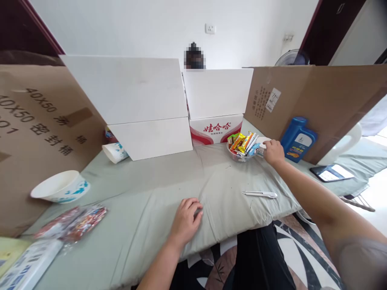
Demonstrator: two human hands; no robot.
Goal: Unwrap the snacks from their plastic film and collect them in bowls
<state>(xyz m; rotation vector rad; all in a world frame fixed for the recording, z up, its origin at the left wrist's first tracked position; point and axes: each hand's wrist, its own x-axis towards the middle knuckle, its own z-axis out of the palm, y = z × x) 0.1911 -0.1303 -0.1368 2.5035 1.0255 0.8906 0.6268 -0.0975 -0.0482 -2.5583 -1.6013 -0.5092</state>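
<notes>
My left hand (186, 219) rests loosely curled, holding nothing, on the grey-green cloth (157, 189) near its front edge, open cloth ahead. My right hand (273, 152) closes around a small white packet (262, 144) touching the glass snack bowl (242, 155), just beside the blue bottle (298, 139).

surface: my table (157, 189), covered in a pale green cloth
12 o'clock: white boxes (145, 108), red-lettered carton (216, 129)
1 o'clock: glass bowl of snack packets (243, 147), blue bottle (298, 139)
3 o'clock: white pen (260, 194), tablet (331, 173)
9 o'clock: paper bowl (59, 187); a tipped cup (114, 152) farther back
8 o'clock: red snack bags (72, 221)
6 o'clock: my left hand (186, 219) rests flat
</notes>
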